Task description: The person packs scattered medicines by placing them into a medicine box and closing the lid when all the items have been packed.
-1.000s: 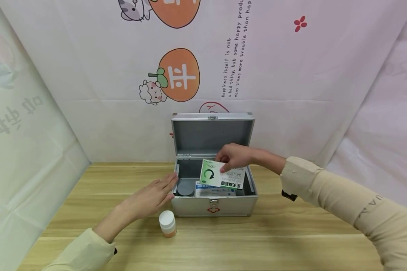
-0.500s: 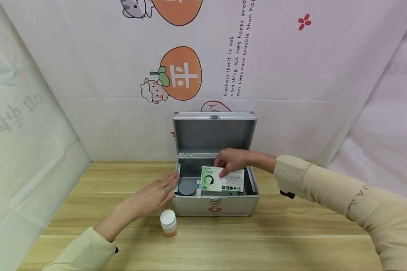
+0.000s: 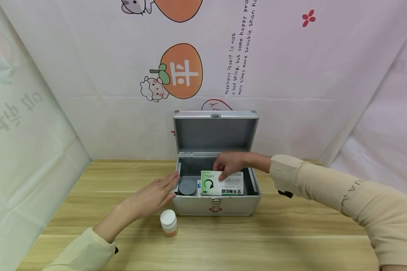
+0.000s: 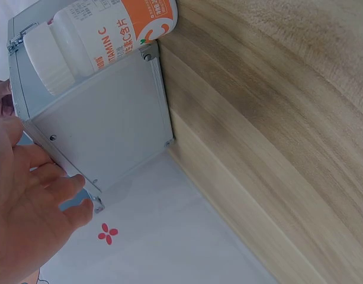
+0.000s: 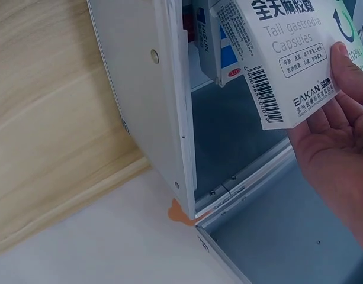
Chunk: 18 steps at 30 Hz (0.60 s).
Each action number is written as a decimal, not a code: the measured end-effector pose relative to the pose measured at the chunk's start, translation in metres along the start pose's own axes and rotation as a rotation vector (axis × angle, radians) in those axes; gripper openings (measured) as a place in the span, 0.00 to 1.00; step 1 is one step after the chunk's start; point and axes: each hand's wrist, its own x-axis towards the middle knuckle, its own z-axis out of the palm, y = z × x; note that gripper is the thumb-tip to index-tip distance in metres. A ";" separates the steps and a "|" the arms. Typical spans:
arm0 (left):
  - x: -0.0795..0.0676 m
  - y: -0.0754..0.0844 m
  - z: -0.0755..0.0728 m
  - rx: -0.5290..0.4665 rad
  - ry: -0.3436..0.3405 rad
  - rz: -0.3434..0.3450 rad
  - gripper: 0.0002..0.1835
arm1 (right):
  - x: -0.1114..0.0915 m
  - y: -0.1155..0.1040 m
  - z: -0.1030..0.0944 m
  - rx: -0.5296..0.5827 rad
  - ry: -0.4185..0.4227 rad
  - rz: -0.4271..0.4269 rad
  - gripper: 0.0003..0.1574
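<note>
A silver metal medicine case point(image 3: 196, 206) stands on the wooden table with its lid raised. My right hand point(image 3: 231, 165) pinches a white and green capsule box point(image 3: 230, 184) by its back edge, thumb on top, at the case's opening. The right wrist view shows the thumb across the capsule box point(image 5: 299, 59) and fingers beneath. With fingers extended, my left hand point(image 3: 152, 195) rests on the case's left rim. Inside the case are a grey round lid point(image 3: 188, 186) and a blue-and-white box point(image 5: 214, 47), partly hidden by the capsule box.
A white-capped vitamin C bottle point(image 3: 169, 223) stands on the table point(image 3: 257, 244) by the case's front left corner, near my left hand. Behind the case's open lid point(image 3: 217, 133) hangs a printed white cloth point(image 3: 274, 75).
My right hand has lowered the capsule box toward the case's opening and front wall, covering more of the blue-and-white box. My left hand stays on the left rim.
</note>
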 end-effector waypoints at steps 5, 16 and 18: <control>0.000 0.000 0.000 0.007 0.010 0.009 0.33 | 0.002 0.001 0.002 0.029 -0.037 -0.041 0.04; -0.001 0.000 0.000 0.004 0.004 0.006 0.32 | 0.008 0.000 0.008 -0.014 -0.035 -0.006 0.04; 0.000 0.001 0.000 0.002 0.004 0.007 0.32 | 0.009 0.000 0.010 -0.037 -0.023 0.010 0.04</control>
